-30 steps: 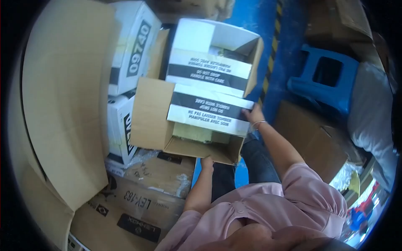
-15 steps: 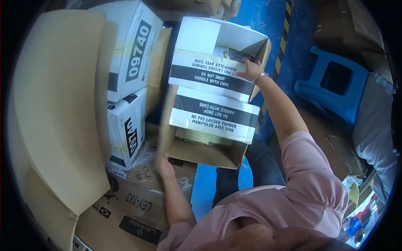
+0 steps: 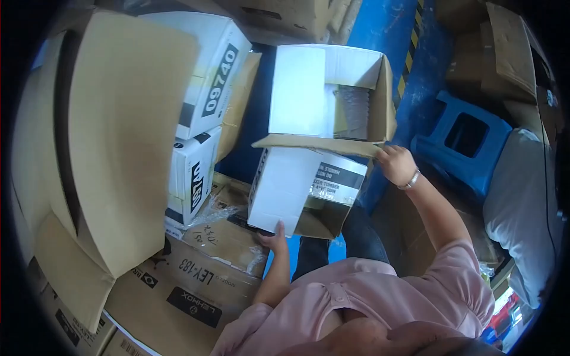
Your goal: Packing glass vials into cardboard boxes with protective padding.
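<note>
Two open white cardboard boxes lie one beyond the other in front of me. Inside the far box (image 3: 297,95) there is a grey ridged piece (image 3: 355,113) that I cannot name. Seen nearly edge-on, a cardboard flap (image 3: 320,143) stands up along its near side. My right hand (image 3: 396,164) pinches that flap's right end. At the near box (image 3: 341,181), a plain white flap (image 3: 284,187) slants down at the left. My left hand (image 3: 275,236) grips this flap's lower edge, thumb on top, the other fingers partly hidden.
White printed boxes (image 3: 217,65) are stacked to the left, behind a large upright brown carton (image 3: 127,136). A closed brown carton (image 3: 196,273) lies at the lower left. To the right are a blue plastic stool (image 3: 460,139) and a grey bag (image 3: 516,196).
My right hand has moved down and right, raising the far box's printed flap. My left hand has shifted right onto the near box's white flap, which now covers part of its opening.
</note>
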`<action>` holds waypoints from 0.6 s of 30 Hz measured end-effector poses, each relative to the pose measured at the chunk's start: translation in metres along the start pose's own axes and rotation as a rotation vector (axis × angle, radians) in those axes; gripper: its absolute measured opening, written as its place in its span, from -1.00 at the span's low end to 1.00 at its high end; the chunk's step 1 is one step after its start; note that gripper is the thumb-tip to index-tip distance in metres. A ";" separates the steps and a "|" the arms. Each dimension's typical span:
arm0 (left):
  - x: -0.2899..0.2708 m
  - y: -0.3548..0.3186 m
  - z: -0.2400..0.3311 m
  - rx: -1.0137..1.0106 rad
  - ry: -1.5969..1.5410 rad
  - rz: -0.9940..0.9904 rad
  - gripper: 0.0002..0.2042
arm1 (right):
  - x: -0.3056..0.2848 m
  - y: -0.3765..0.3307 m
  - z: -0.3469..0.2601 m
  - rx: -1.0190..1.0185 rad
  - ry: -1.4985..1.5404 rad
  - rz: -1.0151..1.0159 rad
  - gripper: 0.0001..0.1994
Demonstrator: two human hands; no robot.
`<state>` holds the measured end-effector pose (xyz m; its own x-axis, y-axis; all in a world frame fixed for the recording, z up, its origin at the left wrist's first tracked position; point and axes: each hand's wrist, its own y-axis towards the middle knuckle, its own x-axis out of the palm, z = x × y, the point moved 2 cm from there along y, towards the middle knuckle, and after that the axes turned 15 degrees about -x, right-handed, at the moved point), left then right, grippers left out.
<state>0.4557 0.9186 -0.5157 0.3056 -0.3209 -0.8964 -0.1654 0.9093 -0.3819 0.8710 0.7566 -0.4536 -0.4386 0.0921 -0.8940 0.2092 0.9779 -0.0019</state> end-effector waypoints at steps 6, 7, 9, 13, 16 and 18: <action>0.040 0.003 -0.026 -0.845 -0.297 -0.743 -0.40 | -0.061 -0.018 0.001 0.168 -0.076 0.084 -0.88; 0.050 0.004 -0.034 -0.833 -0.382 -0.779 -0.44 | -0.073 -0.023 0.004 0.190 -0.086 0.092 -0.88; 0.066 0.018 -0.038 -0.813 -0.463 -0.827 -0.46 | -0.094 -0.033 0.002 0.206 -0.112 0.087 -0.89; 0.078 0.085 -0.023 -0.681 -0.255 -0.632 -0.49 | -0.109 -0.042 -0.032 0.012 -0.081 0.013 -0.92; 0.071 0.073 0.022 -0.581 -0.303 -0.711 -0.54 | -0.117 -0.036 -0.031 0.071 -0.136 0.019 -0.92; 0.056 0.046 0.039 -0.484 -0.126 -0.780 -0.55 | -0.135 -0.038 -0.018 0.128 -0.147 -0.016 -0.93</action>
<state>0.5012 0.9533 -0.5745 0.5898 -0.7387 -0.3262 -0.2350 0.2294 -0.9445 0.9069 0.7099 -0.3245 -0.3125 0.0397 -0.9491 0.3166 0.9464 -0.0646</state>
